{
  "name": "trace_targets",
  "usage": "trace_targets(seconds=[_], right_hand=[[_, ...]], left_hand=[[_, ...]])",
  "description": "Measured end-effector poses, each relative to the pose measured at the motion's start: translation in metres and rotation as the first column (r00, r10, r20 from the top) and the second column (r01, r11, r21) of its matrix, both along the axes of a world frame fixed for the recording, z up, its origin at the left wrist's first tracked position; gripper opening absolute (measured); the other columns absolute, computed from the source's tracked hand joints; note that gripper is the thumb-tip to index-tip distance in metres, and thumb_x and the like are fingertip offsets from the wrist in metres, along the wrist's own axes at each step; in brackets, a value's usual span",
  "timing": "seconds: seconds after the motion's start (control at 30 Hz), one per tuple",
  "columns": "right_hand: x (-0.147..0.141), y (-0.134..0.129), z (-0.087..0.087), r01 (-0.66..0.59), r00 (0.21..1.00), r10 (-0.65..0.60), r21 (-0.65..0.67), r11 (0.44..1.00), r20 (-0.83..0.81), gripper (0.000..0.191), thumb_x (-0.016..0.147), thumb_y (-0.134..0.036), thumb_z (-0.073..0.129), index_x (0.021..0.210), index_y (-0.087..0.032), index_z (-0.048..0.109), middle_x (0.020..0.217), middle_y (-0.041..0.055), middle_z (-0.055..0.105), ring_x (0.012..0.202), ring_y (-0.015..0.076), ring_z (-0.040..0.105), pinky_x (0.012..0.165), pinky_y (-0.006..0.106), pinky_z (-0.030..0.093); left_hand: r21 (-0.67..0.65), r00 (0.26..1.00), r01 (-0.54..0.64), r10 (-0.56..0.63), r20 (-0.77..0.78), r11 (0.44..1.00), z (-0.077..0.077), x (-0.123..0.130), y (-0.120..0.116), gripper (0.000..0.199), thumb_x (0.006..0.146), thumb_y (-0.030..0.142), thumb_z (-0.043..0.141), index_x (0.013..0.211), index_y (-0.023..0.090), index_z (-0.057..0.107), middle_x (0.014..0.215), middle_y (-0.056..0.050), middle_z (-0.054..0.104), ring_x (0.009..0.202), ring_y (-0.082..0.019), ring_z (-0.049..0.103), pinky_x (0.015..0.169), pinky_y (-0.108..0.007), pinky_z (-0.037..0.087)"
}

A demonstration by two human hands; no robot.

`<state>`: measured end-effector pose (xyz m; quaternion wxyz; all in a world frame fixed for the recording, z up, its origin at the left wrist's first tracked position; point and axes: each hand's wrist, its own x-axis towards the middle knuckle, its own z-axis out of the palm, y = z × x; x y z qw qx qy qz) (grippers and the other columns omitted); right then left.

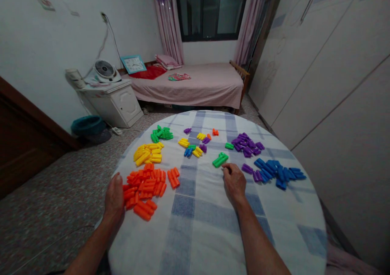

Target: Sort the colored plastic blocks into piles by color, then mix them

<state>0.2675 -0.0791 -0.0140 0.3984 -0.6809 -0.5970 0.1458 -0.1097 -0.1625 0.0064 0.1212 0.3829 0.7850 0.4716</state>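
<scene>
My left hand (pixel 114 195) rests on its edge at the table's left side, fingers stretched out, against a pile of orange plastic blocks (pixel 148 185) shaped like joined short tubes. My right hand (pixel 234 181) is over the middle right, its fingers curled in. Its fingertips are close beside green blocks (pixel 220 160); whether they touch, or hold something small, is hidden. Beyond the orange pile lie yellow blocks (pixel 148 154) and a green pile (pixel 161 133). To the right are purple blocks (pixel 246 144) and blue blocks (pixel 278 172). A mixed-colour scatter, including yellow blocks (pixel 183 142), lies mid-table.
The round table wears a checked cloth (pixel 210 226). Behind it stands a bed (pixel 195 82); a white cabinet (pixel 114 102) with a fan (pixel 105 70) and a bin (pixel 89 126) are at the left. A tall wardrobe (pixel 332 72) lines the right.
</scene>
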Motion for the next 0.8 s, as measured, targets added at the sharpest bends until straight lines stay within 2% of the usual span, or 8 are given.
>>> trace_targets(seconds=[0.1, 0.27, 0.37, 0.47, 0.57, 0.63, 0.73, 0.8], right_hand=[[0.0, 0.0, -0.001, -0.003, 1.0, 0.003, -0.002, 1.0, 0.003, 0.026, 0.083, -0.027, 0.043, 0.088, -0.023, 0.068, 0.092, 0.0016, 0.068, 0.082, 0.0155, 0.059, 0.071, 0.026, 0.036], [0.0, 0.001, -0.001, 0.006, 1.0, -0.006, -0.004, 1.0, 0.007, 0.027, 0.083, -0.026, 0.042, 0.089, -0.023, 0.068, 0.092, 0.0023, 0.068, 0.082, 0.0163, 0.059, 0.071, 0.027, 0.037], [-0.001, 0.0, 0.0, -0.004, 1.0, 0.005, -0.006, 1.0, 0.009, 0.027, 0.084, -0.027, 0.042, 0.089, -0.022, 0.068, 0.092, 0.0027, 0.068, 0.083, 0.017, 0.059, 0.072, 0.027, 0.037], [-0.001, -0.001, 0.002, -0.005, 1.0, 0.006, -0.015, 1.0, 0.015, 0.027, 0.085, -0.027, 0.041, 0.089, -0.022, 0.067, 0.091, 0.0023, 0.067, 0.082, 0.0171, 0.059, 0.072, 0.028, 0.036], [-0.003, -0.002, 0.003, 0.005, 1.0, -0.005, -0.015, 1.0, 0.016, 0.027, 0.085, -0.025, 0.041, 0.089, -0.022, 0.067, 0.09, 0.0021, 0.067, 0.081, 0.0169, 0.059, 0.071, 0.028, 0.036], [-0.003, -0.002, 0.003, 0.002, 1.0, -0.002, -0.013, 1.0, 0.013, 0.027, 0.085, -0.024, 0.04, 0.089, -0.022, 0.067, 0.09, 0.002, 0.067, 0.081, 0.0168, 0.059, 0.071, 0.028, 0.035], [-0.003, -0.002, 0.003, -0.002, 1.0, 0.002, -0.004, 1.0, 0.002, 0.027, 0.086, -0.024, 0.04, 0.089, -0.023, 0.067, 0.089, 0.0015, 0.067, 0.081, 0.0164, 0.059, 0.07, 0.027, 0.035], [-0.003, -0.002, 0.002, -0.006, 1.0, 0.006, 0.003, 1.0, -0.005, 0.027, 0.086, -0.023, 0.04, 0.089, -0.023, 0.067, 0.089, 0.0014, 0.067, 0.082, 0.0163, 0.059, 0.07, 0.027, 0.036]], left_hand=[[0.009, 0.999, -0.039, 0.039, -0.033, 0.999, -0.006, -0.007, -0.004, 0.065, 0.092, 0.055, 0.025, 0.134, 0.011, 0.047, 0.142, -0.018, 0.047, 0.133, -0.029, 0.043, 0.113, -0.051, 0.033], [0.022, 0.991, -0.131, 0.131, 0.014, 0.991, -0.017, -0.017, -0.01, 0.065, 0.09, 0.059, 0.024, 0.132, 0.016, 0.049, 0.137, -0.014, 0.051, 0.126, -0.032, 0.049, 0.105, -0.054, 0.041], [0.106, 0.985, -0.104, 0.117, -0.127, 0.989, -0.002, -0.012, -0.008, 0.054, 0.09, 0.056, 0.027, 0.127, 0.024, 0.052, 0.139, -0.006, 0.049, 0.132, -0.031, 0.042, 0.113, -0.054, 0.033], [0.257, 0.957, 0.096, -0.018, -0.289, 0.962, 0.031, 0.012, 0.009, 0.04, 0.092, 0.048, 0.033, 0.122, 0.033, 0.053, 0.141, 0.002, 0.046, 0.136, -0.027, 0.037, 0.119, -0.05, 0.026], [0.309, 0.9, 0.378, -0.267, -0.345, 0.873, 0.059, 0.055, 0.052, 0.031, 0.091, 0.04, 0.041, 0.114, 0.029, 0.059, 0.129, -0.002, 0.055, 0.127, -0.027, 0.048, 0.114, -0.049, 0.034], [0.237, 0.779, 0.591, -0.47, -0.415, 0.771, 0.065, 0.091, 0.092, 0.029, 0.091, 0.035, 0.044, 0.108, 0.023, 0.062, 0.123, -0.006, 0.059, 0.12, -0.025, 0.053, 0.109, -0.046, 0.039], [0.043, 0.559, 0.778, -0.66, -0.503, 0.627, 0.058, 0.147, 0.16, 0.03, 0.087, 0.028, 0.049, 0.109, 0.014, 0.064, 0.122, -0.012, 0.06, 0.12, -0.023, 0.053, 0.107, -0.04, 0.04], [-0.114, 0.458, 0.796, -0.715, -0.528, 0.594, 0.048, 0.181, 0.201, 0.033, 0.088, 0.024, 0.048, 0.114, 0.012, 0.062, 0.125, -0.013, 0.059, 0.119, -0.021, 0.053, 0.107, -0.035, 0.04]])
